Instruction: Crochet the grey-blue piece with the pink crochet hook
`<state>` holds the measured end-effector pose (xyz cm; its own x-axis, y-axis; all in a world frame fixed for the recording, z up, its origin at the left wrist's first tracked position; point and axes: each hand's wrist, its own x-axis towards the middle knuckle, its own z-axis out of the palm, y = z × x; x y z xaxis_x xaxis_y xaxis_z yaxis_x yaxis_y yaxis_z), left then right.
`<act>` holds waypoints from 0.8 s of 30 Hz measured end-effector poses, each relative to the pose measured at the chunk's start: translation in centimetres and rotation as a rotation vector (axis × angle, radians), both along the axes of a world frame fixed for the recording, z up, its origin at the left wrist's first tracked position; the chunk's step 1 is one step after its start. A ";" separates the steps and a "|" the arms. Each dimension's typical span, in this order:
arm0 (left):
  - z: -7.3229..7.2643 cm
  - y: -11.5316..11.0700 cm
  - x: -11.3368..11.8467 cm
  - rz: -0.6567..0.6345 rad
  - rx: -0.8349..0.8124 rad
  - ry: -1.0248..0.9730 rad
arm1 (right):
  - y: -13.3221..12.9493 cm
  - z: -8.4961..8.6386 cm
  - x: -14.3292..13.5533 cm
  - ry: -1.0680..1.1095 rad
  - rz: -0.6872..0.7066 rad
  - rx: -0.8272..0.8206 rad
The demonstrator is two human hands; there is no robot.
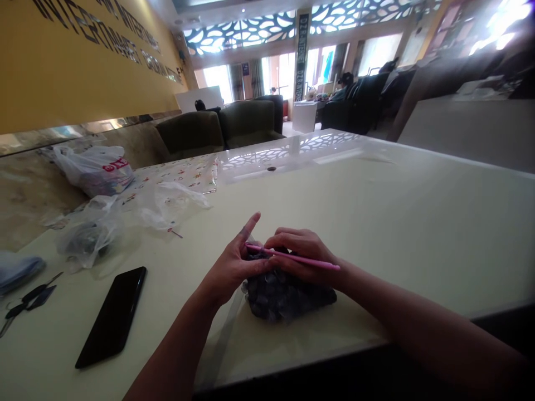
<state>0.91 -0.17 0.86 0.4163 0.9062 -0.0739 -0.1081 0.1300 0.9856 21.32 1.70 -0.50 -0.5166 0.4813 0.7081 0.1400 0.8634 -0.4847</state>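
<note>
A dark grey, bumpy piece of crochet work [276, 298] rests near the front edge of the white table. My left hand [234, 259] pinches its upper edge between thumb and fingers, while the index finger points up with what looks like dark yarn around it. Between the fingers of my right hand [303, 250] is a slim pink crochet hook [311, 260]. Its tip reaches the left fingers at the top of the work, and its blunt end points right. The stitches at the tip are too small to make out.
Left of my hands lie a black phone [112, 317], black-handled scissors [29, 301] and a clear plastic bag [90, 239] with dark contents. Farther back are a small pink pin-like item [174, 233] and a white carrier bag [96, 167]. Dark armchairs [246, 122] stand beyond the table.
</note>
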 end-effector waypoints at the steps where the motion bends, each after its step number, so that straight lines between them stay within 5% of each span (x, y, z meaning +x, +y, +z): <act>1: 0.0 0.0 0.1 0.004 0.000 -0.004 | 0.0 0.0 0.0 -0.003 0.005 0.013; 11: -0.2 -0.5 1.2 0.098 0.079 -0.102 | -0.9 0.1 -0.6 0.224 -0.067 -0.191; 18: 0.0 -0.6 1.1 0.085 0.153 -0.032 | 0.0 0.4 0.1 0.088 0.074 -0.009; 24: 0.2 -0.7 1.1 0.035 0.167 0.043 | -0.1 0.3 -0.1 0.098 -0.072 0.107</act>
<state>1.98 -0.85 1.10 0.3838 0.9214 0.0615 -0.0668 -0.0387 0.9970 21.21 1.56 -0.24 -0.4092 0.4340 0.8027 0.1598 0.9001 -0.4052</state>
